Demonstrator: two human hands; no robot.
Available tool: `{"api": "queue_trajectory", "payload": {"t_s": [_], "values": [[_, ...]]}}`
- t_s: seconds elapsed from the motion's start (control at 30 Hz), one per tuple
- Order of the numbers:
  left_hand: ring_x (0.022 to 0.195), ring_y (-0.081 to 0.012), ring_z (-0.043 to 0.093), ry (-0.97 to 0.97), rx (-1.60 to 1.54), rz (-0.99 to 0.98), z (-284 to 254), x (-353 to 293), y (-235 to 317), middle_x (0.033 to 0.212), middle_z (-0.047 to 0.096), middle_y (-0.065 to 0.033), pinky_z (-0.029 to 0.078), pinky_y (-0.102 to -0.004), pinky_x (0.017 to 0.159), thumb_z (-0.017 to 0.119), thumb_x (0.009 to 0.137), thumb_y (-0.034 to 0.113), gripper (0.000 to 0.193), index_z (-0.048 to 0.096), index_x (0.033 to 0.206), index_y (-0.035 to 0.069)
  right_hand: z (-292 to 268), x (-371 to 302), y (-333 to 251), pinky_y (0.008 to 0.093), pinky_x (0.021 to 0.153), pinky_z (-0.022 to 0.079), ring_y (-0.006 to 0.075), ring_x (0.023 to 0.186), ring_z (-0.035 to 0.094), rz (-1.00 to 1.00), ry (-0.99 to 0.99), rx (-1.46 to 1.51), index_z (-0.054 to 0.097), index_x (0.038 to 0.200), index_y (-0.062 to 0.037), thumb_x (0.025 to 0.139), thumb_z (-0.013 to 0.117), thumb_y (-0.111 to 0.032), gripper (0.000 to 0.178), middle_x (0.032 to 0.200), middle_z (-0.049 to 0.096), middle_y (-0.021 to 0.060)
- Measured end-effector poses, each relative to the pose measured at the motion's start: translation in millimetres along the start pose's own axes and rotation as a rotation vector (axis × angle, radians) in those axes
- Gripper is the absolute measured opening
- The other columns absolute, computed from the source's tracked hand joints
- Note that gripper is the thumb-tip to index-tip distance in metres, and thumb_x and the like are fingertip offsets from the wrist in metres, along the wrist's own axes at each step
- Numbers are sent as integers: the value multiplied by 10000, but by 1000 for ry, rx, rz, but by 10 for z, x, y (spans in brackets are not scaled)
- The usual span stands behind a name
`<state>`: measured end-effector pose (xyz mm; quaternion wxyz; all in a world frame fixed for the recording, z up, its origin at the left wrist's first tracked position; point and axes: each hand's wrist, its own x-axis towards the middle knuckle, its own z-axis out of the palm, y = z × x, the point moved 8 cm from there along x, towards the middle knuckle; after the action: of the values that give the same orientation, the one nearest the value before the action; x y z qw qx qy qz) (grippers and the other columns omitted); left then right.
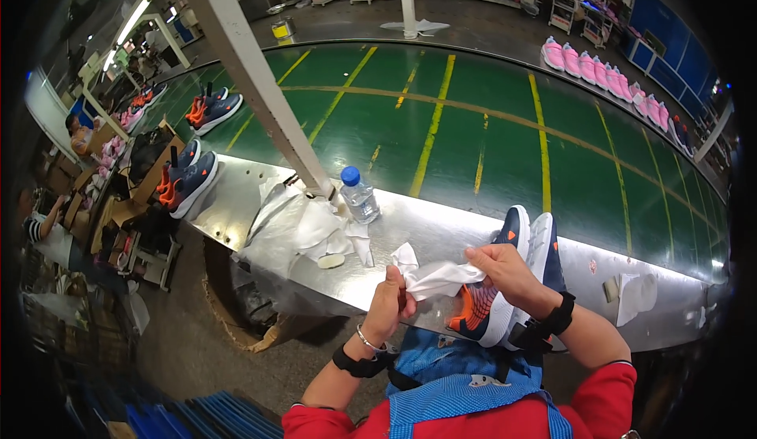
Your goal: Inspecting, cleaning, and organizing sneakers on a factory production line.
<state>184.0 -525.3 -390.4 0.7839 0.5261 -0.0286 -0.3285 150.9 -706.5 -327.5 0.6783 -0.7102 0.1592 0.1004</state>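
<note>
Between my hands a white sheet of tissue paper (438,280) is stretched and bunched. My left hand (386,303) pinches its left end, with a loose tuft standing up above the fingers. My right hand (510,272) grips the other end between thumb and fingers. Just under and beside the right hand lies a navy running shoe (518,224) with an orange collar and white sole, partly hidden by that hand. Against it, on the right, a second navy shoe (542,242) rests on its side, its white sole showing.
On the metal ledge (347,281) stand a blue-capped water bottle (360,198) and a pile of white paper (311,222). A slanting post (252,76) rises there. Beyond runs a green conveyor belt (473,123). More navy shoes (193,183) sit left; pink shoes (591,68) line the far edge.
</note>
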Motion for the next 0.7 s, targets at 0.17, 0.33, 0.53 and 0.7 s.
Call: {"api": "queue_trajectory", "payload": {"t_s": [0.17, 0.33, 0.53, 0.7], "values": [[479, -60, 448, 72, 178, 86, -148, -131, 141, 558, 521, 4, 343, -192, 452, 456, 930, 431, 430, 573, 770, 50, 130, -28, -63, 222, 444, 337, 34, 525, 430, -86, -21, -55, 600, 705, 9, 909, 555, -307, 378, 582, 527, -17], [742, -70, 572, -34, 99, 160, 30, -297, 263, 901, 608, -25, 465, -197, 620, 584, 896, 215, 225, 574, 1026, 31, 412, -106, -126, 256, 507, 425, 78, 575, 550, -103, -138, -263, 610, 743, -2, 877, 595, -202, 241, 589, 571, 44], [754, -60, 551, 195, 431, 187, -347, -421, 497, 847, 617, 0, 461, -220, 646, 674, 812, 141, 188, 605, 946, 29, 757, -136, -264, 319, 595, 465, 236, 639, 606, -267, -332, -419, 617, 879, -23, 839, 617, -193, 175, 717, 628, 136], [805, -174, 572, 669, 815, 478, -1061, -169, 1441, 925, 583, -138, 469, -300, 694, 683, 780, 134, 322, 540, 1002, -50, 496, 335, -183, 423, 663, 480, 323, 766, 619, -348, -286, -968, 604, 935, -39, 810, 599, -175, 185, 774, 627, 147]]}}
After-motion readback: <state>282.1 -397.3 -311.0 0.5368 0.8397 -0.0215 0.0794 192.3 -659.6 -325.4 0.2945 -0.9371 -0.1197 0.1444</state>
